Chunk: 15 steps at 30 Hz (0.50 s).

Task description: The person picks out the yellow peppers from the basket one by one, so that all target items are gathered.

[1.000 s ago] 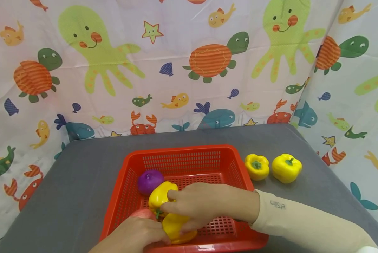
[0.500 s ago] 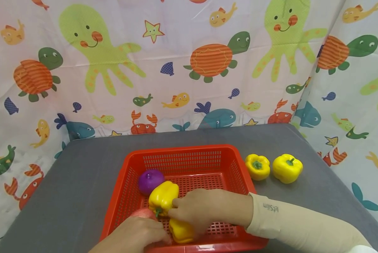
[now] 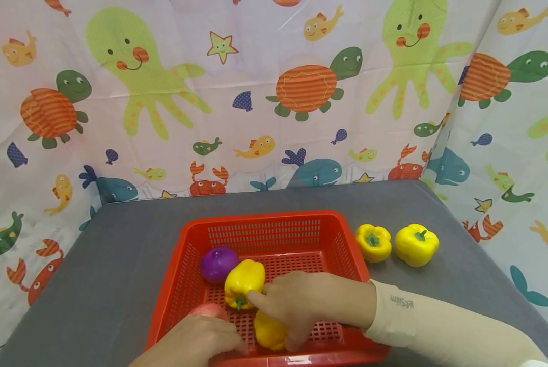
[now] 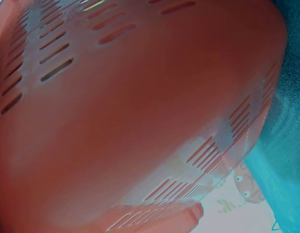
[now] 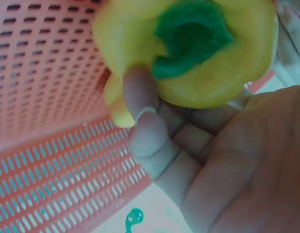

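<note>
In the head view my right hand (image 3: 303, 300) reaches into the red plastic basket (image 3: 260, 218) and grips the nearer yellow bell pepper (image 3: 269, 332), partly hidden by the hand. Its index fingertip touches a second yellow bell pepper (image 3: 245, 280) just beyond, stem towards me. The right wrist view shows curled fingers (image 5: 150, 138) against a bell pepper with a broad green stem (image 5: 193, 39). My left hand (image 3: 200, 334) holds the near-left rim of the basket, bent over it. A pinkish round fruit (image 3: 208, 310) peeks out behind this hand. Only basket wall (image 4: 140, 97) fills the left wrist view.
A purple onion (image 3: 219, 264) lies at the basket's left side, beside the second pepper. Two more yellow bell peppers, one close to the rim (image 3: 373, 243) and one farther right (image 3: 416, 244), stand outside on the grey table (image 3: 132, 255). A sea-animal curtain (image 3: 265, 92) encloses the table.
Both peppers at my right hand have shifted right, and the farther one has turned slightly. The right hand has moved a little right with them; the left hand stays put.
</note>
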Each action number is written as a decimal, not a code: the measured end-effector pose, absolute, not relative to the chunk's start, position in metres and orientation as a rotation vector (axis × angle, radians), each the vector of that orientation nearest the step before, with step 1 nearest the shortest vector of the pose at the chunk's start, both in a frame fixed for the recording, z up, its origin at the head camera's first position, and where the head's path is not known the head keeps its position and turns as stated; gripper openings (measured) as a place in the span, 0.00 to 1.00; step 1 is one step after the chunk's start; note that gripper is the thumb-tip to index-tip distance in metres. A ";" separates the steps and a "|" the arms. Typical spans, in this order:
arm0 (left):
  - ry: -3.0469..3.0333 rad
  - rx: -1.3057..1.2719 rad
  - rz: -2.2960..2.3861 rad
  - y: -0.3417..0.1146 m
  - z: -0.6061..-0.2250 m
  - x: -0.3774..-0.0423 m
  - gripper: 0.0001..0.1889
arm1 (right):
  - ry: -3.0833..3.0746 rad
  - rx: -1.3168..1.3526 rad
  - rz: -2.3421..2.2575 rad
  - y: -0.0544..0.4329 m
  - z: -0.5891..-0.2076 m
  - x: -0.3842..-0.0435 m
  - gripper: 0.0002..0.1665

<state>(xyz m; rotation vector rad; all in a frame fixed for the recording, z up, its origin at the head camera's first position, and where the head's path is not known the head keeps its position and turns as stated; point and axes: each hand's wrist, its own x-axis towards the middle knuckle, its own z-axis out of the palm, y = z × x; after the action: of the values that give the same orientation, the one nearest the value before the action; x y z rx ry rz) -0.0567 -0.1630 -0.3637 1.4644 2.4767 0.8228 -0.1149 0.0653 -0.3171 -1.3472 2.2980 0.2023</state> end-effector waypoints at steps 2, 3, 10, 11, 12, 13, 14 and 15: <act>2.468 1.448 0.821 -0.162 -0.363 -0.057 0.15 | 2.327 -1.360 0.233 0.068 -0.314 -0.116 0.39; 2.464 1.440 0.825 -0.162 -0.362 -0.057 0.15 | 2.342 -1.383 0.268 0.069 -0.313 -0.116 0.39; 2.474 1.476 0.812 -0.162 -0.363 -0.057 0.14 | 2.353 -1.399 0.356 0.073 -0.313 -0.116 0.37; 2.473 1.479 0.811 -0.163 -0.363 -0.057 0.14 | 2.353 -1.402 0.321 0.074 -0.314 -0.116 0.35; 2.476 1.482 0.810 -0.163 -0.363 -0.057 0.14 | 2.354 -1.423 0.281 0.074 -0.315 -0.116 0.33; 2.479 1.484 0.810 -0.163 -0.363 -0.057 0.14 | 2.353 -1.460 0.244 0.073 -0.316 -0.116 0.31; 2.488 1.494 0.809 -0.163 -0.363 -0.057 0.14 | 2.353 -1.501 0.209 0.074 -0.317 -0.117 0.29; 2.495 1.502 0.808 -0.163 -0.364 -0.057 0.14 | 2.355 -1.541 0.180 0.073 -0.319 -0.117 0.28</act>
<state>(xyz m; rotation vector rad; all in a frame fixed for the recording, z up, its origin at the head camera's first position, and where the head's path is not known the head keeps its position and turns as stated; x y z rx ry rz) -0.0573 -0.1630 -0.3637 1.5025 2.4946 0.8084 -0.1170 0.0734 -0.3187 -1.5415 2.3545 0.1797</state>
